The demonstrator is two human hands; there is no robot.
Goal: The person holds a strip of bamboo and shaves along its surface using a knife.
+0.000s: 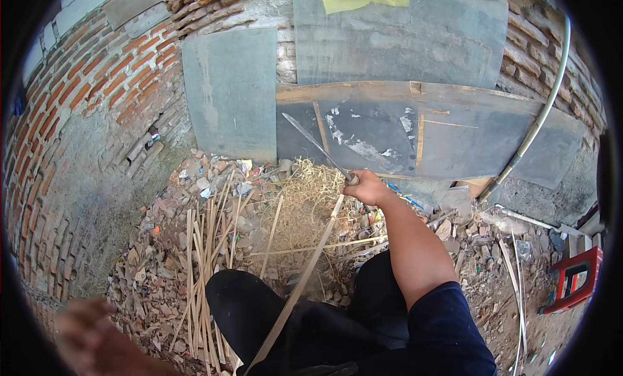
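Observation:
My right hand (367, 188) is closed round the handle of a long-bladed knife (318, 144), its blade pointing up and to the left. Just below this hand is the upper end of a long, pale bamboo strip (302, 284), which slants down between my knees to my lap. I cannot tell whether the hand touches the strip. My left hand (87, 334) is raised at the lower left, away from the strip, and smeared by motion, so its fingers are unclear. A heap of curly shavings (308, 201) lies on the ground beyond my knees.
Several bamboo strips (200, 266) lie bundled left of my knee, over broken-brick rubble (146, 282). More thin strips (517, 285) lie at right near a red plastic stool (574, 282). Grey boards (357, 133) lean against the wall ahead, with a pipe (542, 120) beside them.

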